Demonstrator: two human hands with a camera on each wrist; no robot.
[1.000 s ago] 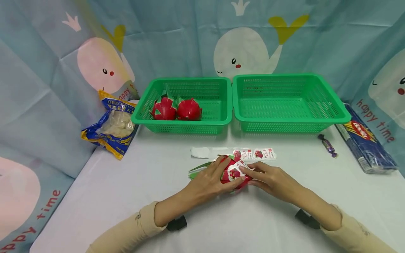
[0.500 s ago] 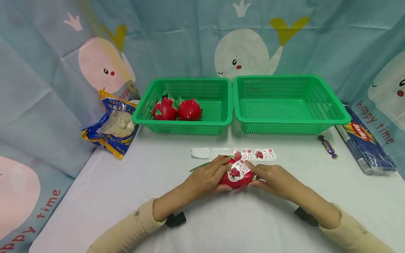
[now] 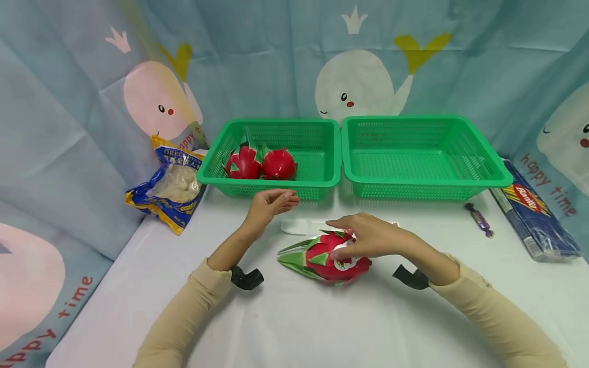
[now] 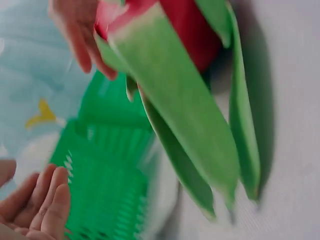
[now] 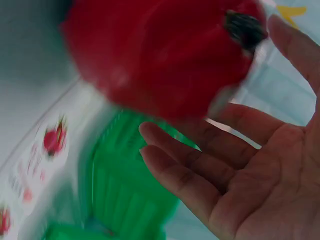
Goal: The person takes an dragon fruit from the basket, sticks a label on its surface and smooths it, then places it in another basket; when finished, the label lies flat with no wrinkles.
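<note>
- White table (image 3: 294,327), its near part foremost; two pale sleeves (image 3: 492,317) reaching in over it, a black band (image 3: 247,278) at each wrist.
- Dragon fruit (image 3: 324,268), one, red with long green leaves: lying on its side on the table, mid-front, leaves toward the left, a white round-ended sticker (image 3: 346,263) on its upper side.
- Right hand (image 3: 370,236): over the fruit's right end, thumb and fingers spread apart, gripping nothing; whether a fingertip grazes the skin I can't say for certain, the wrist view being blurred.
- Left hand (image 3: 270,208): raised beyond the leaves, well clear of the fruit, palm inward, fingers loosely bent, nothing held.
- Label strip (image 3: 303,226): flat behind the fruit, partly hidden by the right hand.
- Wrapped candy (image 3: 479,220), purple: at right, near a blue pack (image 3: 538,220) marked Barilla.
- Blue-and-yellow bag (image 3: 172,184): at left, beside the left basket.
- Left basket (image 3: 271,182), green: two red dragon fruits (image 3: 279,164) inside, side by side.
- Right basket (image 3: 428,183), green: adjoining it.
- Blue curtain (image 3: 267,41), whale-printed: at the back.
</note>
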